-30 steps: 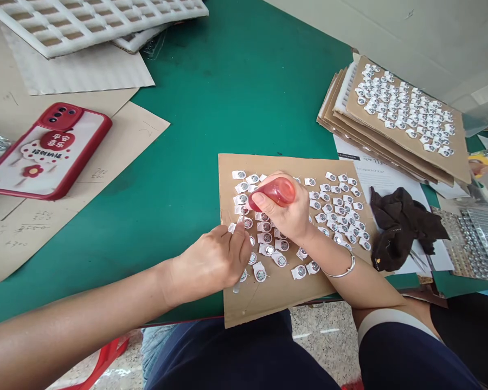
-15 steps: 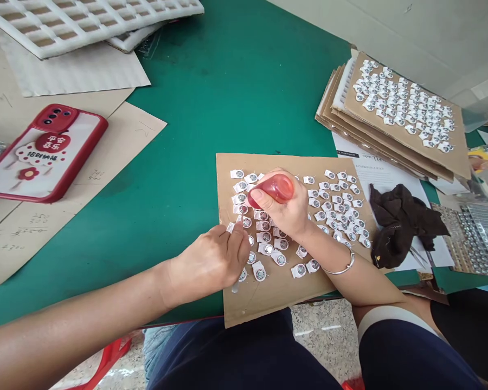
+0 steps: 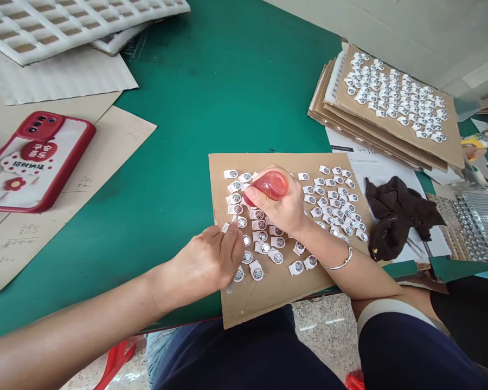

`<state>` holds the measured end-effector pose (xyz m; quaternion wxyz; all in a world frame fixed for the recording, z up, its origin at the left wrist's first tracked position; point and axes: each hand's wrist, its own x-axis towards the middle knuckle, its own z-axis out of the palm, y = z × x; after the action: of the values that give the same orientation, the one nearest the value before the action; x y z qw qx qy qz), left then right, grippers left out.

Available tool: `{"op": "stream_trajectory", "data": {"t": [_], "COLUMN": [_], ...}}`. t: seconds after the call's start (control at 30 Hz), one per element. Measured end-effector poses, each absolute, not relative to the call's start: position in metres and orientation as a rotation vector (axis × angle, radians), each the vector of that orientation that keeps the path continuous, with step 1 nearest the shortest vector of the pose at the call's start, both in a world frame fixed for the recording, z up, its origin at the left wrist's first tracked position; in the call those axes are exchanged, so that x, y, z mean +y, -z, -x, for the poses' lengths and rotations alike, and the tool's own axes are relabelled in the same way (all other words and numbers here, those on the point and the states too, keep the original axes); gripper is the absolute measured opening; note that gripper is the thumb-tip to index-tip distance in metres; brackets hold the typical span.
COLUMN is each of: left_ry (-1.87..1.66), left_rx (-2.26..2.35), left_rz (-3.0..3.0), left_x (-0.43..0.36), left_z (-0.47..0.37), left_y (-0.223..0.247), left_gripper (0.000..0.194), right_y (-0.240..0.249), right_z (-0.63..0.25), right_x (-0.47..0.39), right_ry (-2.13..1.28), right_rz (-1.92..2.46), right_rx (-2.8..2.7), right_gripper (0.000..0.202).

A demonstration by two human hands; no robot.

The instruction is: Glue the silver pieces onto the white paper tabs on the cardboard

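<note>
A brown cardboard sheet lies at the table's front edge, bearing rows of small white tabs with round metal-looking pieces. My right hand is wrapped around a red translucent squeeze bottle, tilted with its narrow end down and left over the left-hand rows. Just below that end, my left hand is closed in a pinch on a thin pale stick-like tool. Its tip touches or nearly touches one of the round pieces; I cannot tell which. The middle of the tool is hidden by my fingers.
On the left lie a red-edged phone and written-on cardboard. White foam grids are at the back left. To the right stand stacked cardboard sheets with more pieces, a dark brown cloth and metal strips.
The view has shifted slightly, so most things appear a little further left. Both hands keep nearly the same pose over the same rows, still holding the bottle and the tool.
</note>
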<state>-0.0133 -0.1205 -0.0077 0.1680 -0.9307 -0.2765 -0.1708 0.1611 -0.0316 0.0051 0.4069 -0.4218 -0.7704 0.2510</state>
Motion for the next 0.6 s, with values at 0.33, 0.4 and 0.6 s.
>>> {"op": "stream_trajectory", "data": {"t": [0.33,0.4,0.6], "left_ry": [0.444,0.480,0.566], "left_rx": [-0.783,-0.782,-0.836], "left_rz": [2.666,2.668,2.688], "left_x": [-0.1204,-0.1192,-0.1151], "left_z": [0.0126,0.0121,0.0132], "left_y": [0.0069,0.0069,0.0028], "left_gripper": [0.020,0.020,0.022], "right_y": [-0.0096,-0.0098,-0.0094], "right_z": [-0.1625,-0.1628,-0.1616], "right_x": [-0.0310,-0.0312,-0.0317], "right_ry": [-0.675,-0.667,-0.640], "right_rz": [1.080,1.067,1.044], "right_rx": [-1.952,-1.959,-1.960], "right_gripper": [0.020,0.020,0.024]}}
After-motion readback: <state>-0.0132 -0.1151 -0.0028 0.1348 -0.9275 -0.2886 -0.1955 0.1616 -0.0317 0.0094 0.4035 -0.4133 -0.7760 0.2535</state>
